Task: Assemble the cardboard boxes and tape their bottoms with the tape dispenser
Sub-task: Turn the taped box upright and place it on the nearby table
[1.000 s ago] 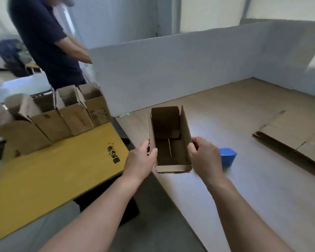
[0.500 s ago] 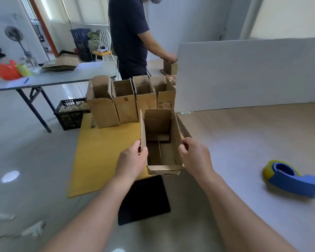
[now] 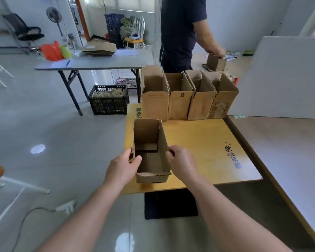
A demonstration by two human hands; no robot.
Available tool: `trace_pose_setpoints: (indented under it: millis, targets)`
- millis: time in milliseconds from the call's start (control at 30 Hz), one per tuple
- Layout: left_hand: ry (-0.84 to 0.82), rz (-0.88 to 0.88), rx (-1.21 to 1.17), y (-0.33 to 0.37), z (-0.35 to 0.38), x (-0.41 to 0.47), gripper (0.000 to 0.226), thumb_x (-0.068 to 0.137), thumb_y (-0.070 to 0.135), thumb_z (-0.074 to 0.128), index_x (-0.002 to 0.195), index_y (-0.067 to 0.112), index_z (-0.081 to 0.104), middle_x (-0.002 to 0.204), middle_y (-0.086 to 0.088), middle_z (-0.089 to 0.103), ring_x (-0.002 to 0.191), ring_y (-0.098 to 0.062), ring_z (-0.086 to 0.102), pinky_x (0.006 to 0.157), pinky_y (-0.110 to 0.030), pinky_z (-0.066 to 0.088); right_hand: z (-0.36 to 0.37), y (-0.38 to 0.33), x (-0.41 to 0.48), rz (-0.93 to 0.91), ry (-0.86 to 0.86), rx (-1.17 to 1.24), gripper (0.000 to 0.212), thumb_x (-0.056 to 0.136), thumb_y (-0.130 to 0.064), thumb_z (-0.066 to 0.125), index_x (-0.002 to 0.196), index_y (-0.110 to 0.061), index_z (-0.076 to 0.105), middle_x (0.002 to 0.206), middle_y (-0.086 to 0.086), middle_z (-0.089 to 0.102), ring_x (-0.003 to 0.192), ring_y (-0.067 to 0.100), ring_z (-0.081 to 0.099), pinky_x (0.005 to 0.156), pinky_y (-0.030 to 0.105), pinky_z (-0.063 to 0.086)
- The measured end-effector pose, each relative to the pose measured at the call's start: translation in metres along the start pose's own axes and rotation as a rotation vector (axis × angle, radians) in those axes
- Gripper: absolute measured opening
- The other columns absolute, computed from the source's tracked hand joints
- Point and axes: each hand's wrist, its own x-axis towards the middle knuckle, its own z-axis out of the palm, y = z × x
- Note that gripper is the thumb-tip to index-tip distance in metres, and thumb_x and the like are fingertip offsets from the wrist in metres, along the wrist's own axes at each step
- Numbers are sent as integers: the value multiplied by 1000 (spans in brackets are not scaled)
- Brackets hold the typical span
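An assembled cardboard box (image 3: 149,140) with its open top facing me is held above the left front corner of a yellow board (image 3: 204,148). My left hand (image 3: 123,167) grips the box's left wall, thumb inside. My right hand (image 3: 180,163) grips the right wall. A row of several finished open boxes (image 3: 187,102) stands at the board's far edge. The tape dispenser is out of view.
Another person (image 3: 182,31) stands behind the row, a hand on a small box (image 3: 216,63). A grey folding table (image 3: 98,61) and a black crate (image 3: 108,102) are at the left back. A white partition (image 3: 284,77) rises on the right. A black mat (image 3: 170,204) lies below the board.
I have turned left and carried the box from the wooden table over to the yellow board. The blue tape dispenser has dropped out of view on the right.
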Motion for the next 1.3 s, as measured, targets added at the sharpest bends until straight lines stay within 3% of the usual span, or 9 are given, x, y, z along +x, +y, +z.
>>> trace_pose_setpoints:
  millis: [267, 400, 533, 667, 733, 800, 933, 1133, 1300]
  targets:
    - [-65, -128, 39, -39, 7, 48, 52, 101, 29, 37, 150, 15, 27, 147, -8, 43, 130, -27, 45, 103, -32, 37, 48, -13, 59, -6, -185, -68, 25, 99, -23, 37, 102, -12, 60, 84, 7, 64, 73, 26, 57, 53, 30, 38]
    - [-31, -150, 100, -36, 6, 89, 53, 102, 26, 35, 152, 17, 19, 145, -8, 45, 122, -26, 51, 92, -30, 43, 56, -25, 106, -61, -220, -66, 26, 99, -23, 37, 105, -11, 59, 93, 11, 66, 83, 29, 58, 60, 32, 42]
    - [66, -270, 84, -33, -1, 135, 51, 102, 19, 33, 151, 16, 20, 123, -16, 58, 98, -28, 61, 76, -32, 47, 58, -41, 157, -104, -300, -97, 36, 100, -38, 39, 123, -16, 55, 112, 10, 65, 100, 30, 58, 77, 34, 47]
    - [111, -341, 33, -27, -7, 179, 50, 102, 15, 32, 151, 15, 20, 97, -11, 56, 77, -22, 56, 61, -28, 42, 44, -49, 205, -282, -4, -136, 36, 97, -39, 46, 123, -17, 59, 113, 2, 60, 97, 22, 59, 72, 31, 46]
    - [122, -347, 35, -25, -8, 199, 50, 102, 14, 32, 150, 12, 21, 101, -15, 58, 78, -21, 53, 65, -30, 42, 30, -53, 229, -435, 274, -154, 27, 91, -25, 60, 114, -11, 65, 102, 4, 61, 90, 22, 59, 67, 31, 49]
    - [126, -343, 30, -23, -9, 218, 49, 102, 13, 32, 150, 11, 22, 102, -15, 58, 78, -21, 52, 67, -31, 41, 18, -54, 254, -541, 440, -223, 31, 84, -18, 67, 113, -7, 65, 106, 7, 63, 96, 24, 58, 77, 33, 51]
    - [112, -317, 55, -22, -13, 256, 44, 102, 12, 32, 145, 8, 28, 90, -10, 50, 76, -25, 52, 64, -33, 42, 0, -64, 285, -517, 255, -434, 54, 84, -24, 66, 134, -11, 52, 131, 8, 56, 123, 27, 49, 106, 41, 36]
    - [73, -233, 76, -24, -21, 328, 40, 102, 13, 31, 142, 8, 30, 90, -12, 52, 79, -28, 54, 65, -37, 45, 15, -53, 305, -548, 266, -488, 31, 70, -6, 71, 101, -11, 71, 83, 4, 69, 76, 27, 64, 70, 36, 52]
    - [13, -136, 65, -21, -20, 373, 35, 102, 15, 31, 136, 9, 34, 81, -10, 55, 74, -26, 59, 57, -35, 47, 26, -53, 310, -516, 344, -520, 28, 75, -13, 47, 85, -19, 73, 75, -3, 64, 71, 25, 60, 67, 32, 48]
